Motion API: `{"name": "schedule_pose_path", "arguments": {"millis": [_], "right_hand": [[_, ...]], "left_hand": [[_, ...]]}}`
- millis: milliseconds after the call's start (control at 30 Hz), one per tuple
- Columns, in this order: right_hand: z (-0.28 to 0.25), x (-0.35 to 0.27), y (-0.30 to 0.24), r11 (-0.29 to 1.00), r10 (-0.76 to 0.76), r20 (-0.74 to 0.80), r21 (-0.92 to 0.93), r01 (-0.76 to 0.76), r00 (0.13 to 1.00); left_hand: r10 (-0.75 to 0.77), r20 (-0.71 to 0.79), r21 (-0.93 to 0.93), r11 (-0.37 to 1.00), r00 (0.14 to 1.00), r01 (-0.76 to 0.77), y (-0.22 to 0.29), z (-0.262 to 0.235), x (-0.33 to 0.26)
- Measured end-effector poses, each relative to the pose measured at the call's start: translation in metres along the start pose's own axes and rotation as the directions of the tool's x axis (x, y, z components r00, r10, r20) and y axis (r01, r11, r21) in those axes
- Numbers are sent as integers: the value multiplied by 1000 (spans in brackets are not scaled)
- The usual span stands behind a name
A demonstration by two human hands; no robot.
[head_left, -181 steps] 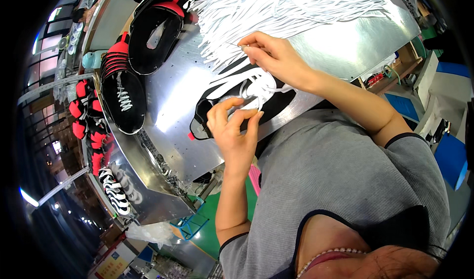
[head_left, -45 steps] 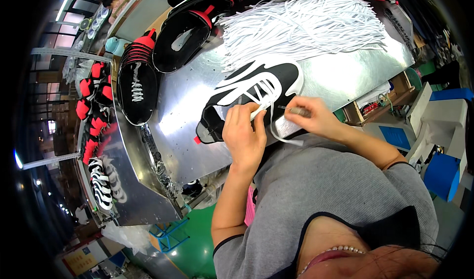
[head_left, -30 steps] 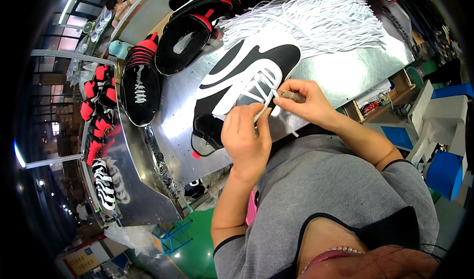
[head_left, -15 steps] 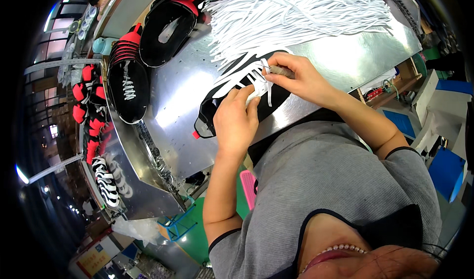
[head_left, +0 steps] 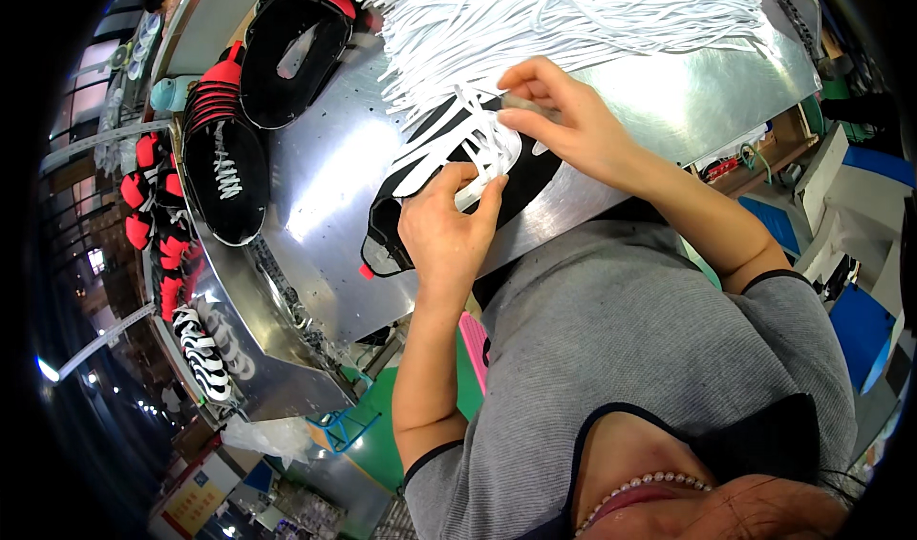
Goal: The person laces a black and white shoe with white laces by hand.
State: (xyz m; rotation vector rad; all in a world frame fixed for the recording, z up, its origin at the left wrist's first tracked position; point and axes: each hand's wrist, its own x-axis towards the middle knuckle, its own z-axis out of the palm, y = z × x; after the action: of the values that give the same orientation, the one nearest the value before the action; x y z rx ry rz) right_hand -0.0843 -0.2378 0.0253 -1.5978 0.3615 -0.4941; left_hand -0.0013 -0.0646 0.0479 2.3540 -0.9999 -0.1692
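A black shoe upper (head_left: 530, 172) with white straps and a red heel tab lies slantwise on the metal table. My left hand (head_left: 447, 223) is closed on its white lacing area, thumb and fingers pinching around the throat. A white lace (head_left: 499, 144) runs through the straps, one loose end standing up. Beside the lacing, my right hand (head_left: 573, 125) holds a small wooden-handled tool (head_left: 527, 110) between thumb and fingers, blurred by motion. The tool's tip cannot be made out.
A big heap of white laces (head_left: 564, 20) covers the far side of the metal table (head_left: 330, 191). Black-and-red uppers (head_left: 224, 172) stand at the left, some stacked. Red-and-black pieces (head_left: 158, 215) and a black-and-white striped stack (head_left: 201, 354) line the left edge.
My right hand has lifted slightly away from the lacing with the tool, its fingers looser. The lace end that hung down near the straps now lies differently. The whole view has shifted a little.
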Motion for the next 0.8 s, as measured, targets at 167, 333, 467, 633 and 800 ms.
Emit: {"name": "schedule_pose_path", "arguments": {"millis": [167, 333, 467, 633, 800], "right_hand": [[-15, -36, -3, 982, 178, 257, -112, -154, 950], [-17, -35, -5, 958, 220, 297, -247, -148, 929], [-15, -35, 1, 953, 141, 291, -300, -50, 946], [-11, -32, -4, 935, 175, 305, -348, -62, 936], [10, -34, 9, 944, 103, 237, -330, -20, 966]], "left_hand": [[142, -83, 18, 990, 986, -141, -6, 5, 2], [187, -109, 33, 982, 976, -185, -9, 7, 2], [164, -78, -1, 986, 983, -165, -9, 7, 3], [54, 55, -109, 993, 997, -48, -9, 2, 3], [129, 65, -163, 980, 990, -117, -13, 2, 1]]}}
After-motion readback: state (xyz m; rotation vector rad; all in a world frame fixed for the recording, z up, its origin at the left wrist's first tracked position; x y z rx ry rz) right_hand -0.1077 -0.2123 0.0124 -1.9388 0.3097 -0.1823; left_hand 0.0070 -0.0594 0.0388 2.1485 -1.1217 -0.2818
